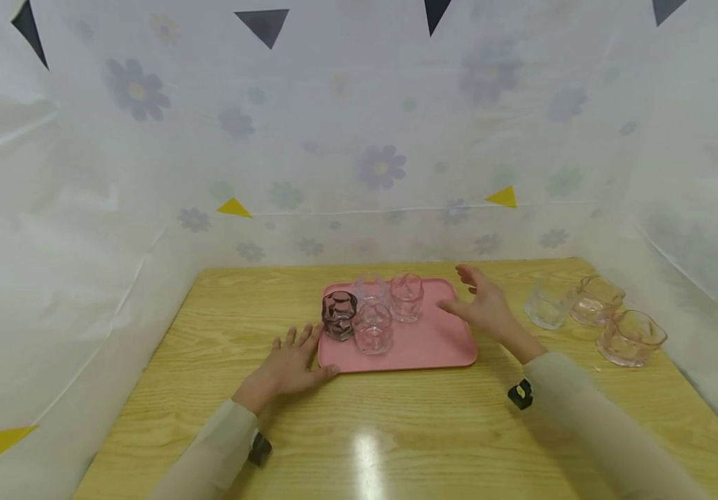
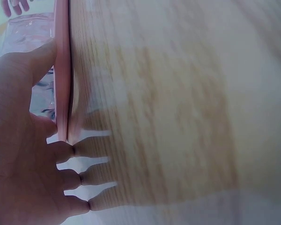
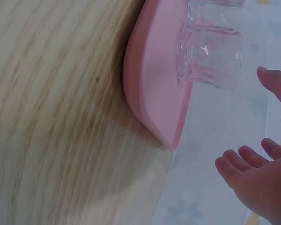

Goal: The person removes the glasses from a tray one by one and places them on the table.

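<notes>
Head view: 1 tray (image 1: 434,347) on table (image 1: 434,430), carrying 4 tumblers: 1 dark glass (image 1: 339,316), 3 clear glasses (image 1: 373,333). 3 off-tray glasses (image 1: 629,340) far right. Left hand (image 1: 287,364) spread, thumb touching tray's left end; right hand (image 1: 490,309) loosely spread, near right end.

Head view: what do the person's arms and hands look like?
The left sleeve and right sleeve are long and pale beige. The left hand and right hand wear no gloves. A black block shows by the left sleeve, another by the right.
</notes>
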The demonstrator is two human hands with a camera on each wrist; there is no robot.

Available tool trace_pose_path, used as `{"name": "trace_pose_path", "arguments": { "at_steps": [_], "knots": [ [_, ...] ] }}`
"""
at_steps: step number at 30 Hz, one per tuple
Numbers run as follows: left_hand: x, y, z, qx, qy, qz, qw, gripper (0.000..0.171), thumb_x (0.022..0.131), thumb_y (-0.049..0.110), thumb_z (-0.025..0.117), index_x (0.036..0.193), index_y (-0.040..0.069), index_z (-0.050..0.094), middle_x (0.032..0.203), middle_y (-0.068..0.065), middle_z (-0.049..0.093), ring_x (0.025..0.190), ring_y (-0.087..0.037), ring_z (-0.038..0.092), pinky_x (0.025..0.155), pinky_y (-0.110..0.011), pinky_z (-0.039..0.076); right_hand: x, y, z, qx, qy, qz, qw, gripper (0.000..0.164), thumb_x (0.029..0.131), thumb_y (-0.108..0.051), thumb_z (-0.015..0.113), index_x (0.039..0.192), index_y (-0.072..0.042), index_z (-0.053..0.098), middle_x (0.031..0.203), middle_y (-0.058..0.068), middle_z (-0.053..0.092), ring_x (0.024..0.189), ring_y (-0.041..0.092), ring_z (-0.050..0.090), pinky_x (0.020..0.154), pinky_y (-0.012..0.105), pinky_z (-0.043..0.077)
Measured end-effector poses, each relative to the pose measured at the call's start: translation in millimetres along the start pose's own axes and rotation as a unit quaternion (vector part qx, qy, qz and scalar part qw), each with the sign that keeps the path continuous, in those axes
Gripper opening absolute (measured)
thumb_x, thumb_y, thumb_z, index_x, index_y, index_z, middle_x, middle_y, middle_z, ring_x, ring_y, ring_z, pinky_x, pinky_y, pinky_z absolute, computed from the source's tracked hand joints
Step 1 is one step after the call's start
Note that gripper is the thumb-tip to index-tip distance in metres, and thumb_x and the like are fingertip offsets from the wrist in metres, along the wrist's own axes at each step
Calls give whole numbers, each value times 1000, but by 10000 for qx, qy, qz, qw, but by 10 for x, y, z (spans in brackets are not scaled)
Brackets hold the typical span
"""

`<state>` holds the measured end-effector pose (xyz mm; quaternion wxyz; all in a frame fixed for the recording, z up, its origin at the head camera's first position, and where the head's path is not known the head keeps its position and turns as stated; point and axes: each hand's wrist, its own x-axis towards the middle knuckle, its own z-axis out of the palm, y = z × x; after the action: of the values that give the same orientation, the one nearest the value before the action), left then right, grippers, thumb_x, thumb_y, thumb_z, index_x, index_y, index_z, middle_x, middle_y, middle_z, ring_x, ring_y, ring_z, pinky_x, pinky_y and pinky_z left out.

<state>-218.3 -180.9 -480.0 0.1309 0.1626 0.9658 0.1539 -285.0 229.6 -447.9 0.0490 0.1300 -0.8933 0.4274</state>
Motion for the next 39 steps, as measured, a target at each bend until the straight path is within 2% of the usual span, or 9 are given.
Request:
{"name": "trace_pose_path", "arguments": {
  "at_steps": [8,15,26,32,39],
  "knots": [
    [-6,4,-9,-14,1,23,10000,99,100,72,51,171,13,14,174,-23,20,159,-56,14,125,-77,12,50,-80,253,262,-119,52,9996,91,90,-28,86,162,-3,35,160,29,45,144,49,46,118,63,42],
    [-3,5,1,-2,20,31,10000,99,100,72,51,171,13,15,174,-23,21,159,-56,14,125,-77,13,75,-96,422,414,-246,80,9988,89,91,-24,85,161,1,35,158,31,45,143,51,47,119,62,42],
    [-2,14,-11,-42,7,-20,10000,99,100,71,51,171,13,14,174,-22,20,159,-55,14,125,-77,12,129,-89,549,421,-404,342,9977,95,88,-25,86,162,-1,31,159,29,45,141,52,49,117,64,43],
    [-12,18,-17,-74,5,-16,10000,98,100,71,51,171,13,15,174,-22,19,159,-55,13,125,-77,12,174,-90,643,461,-404,212,9979,95,88,-21,87,161,4,32,156,30,46,139,50,52,116,62,45],
    [-13,23,-18,-72,21,-3,10000,98,100,70,52,171,13,15,174,-22,20,159,-56,14,125,-77,12,182,-139,692,444,-402,196,9980,93,89,-18,86,162,1,32,154,31,49,140,49,52,116,60,46]
  ]
}}
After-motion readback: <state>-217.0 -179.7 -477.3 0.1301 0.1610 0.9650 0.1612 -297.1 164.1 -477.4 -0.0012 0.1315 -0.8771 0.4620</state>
